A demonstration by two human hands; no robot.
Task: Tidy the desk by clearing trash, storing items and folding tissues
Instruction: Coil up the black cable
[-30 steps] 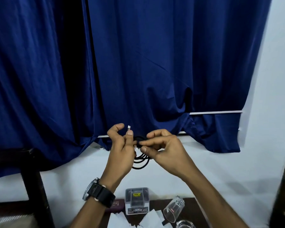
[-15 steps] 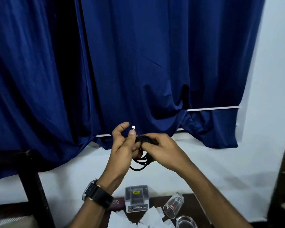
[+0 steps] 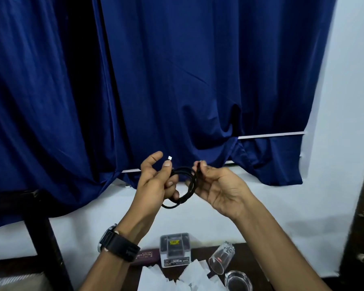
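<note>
Blue curtain [image 3: 177, 80] over white wall [image 3: 345, 101]; dark desk [image 3: 199, 255] below. Left hand [image 3: 153, 183], right hand [image 3: 221, 190] grasp coiled cable [image 3: 171, 205].

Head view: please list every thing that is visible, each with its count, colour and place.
curtain: 1, blue, behind hands
wall: 1, white, beside curtain
cable: 1, black, coiled, held in the air
box: 1, clear, desk rear
case: 1, maroon, left of box
glasses: 2, clear, right of box, one lying
tissues: several, white, desk front
desk: 1, dark, bottom
watch: 1, black, left wrist
left hand: 1, holds cable
right hand: 1, pinches cable
</note>
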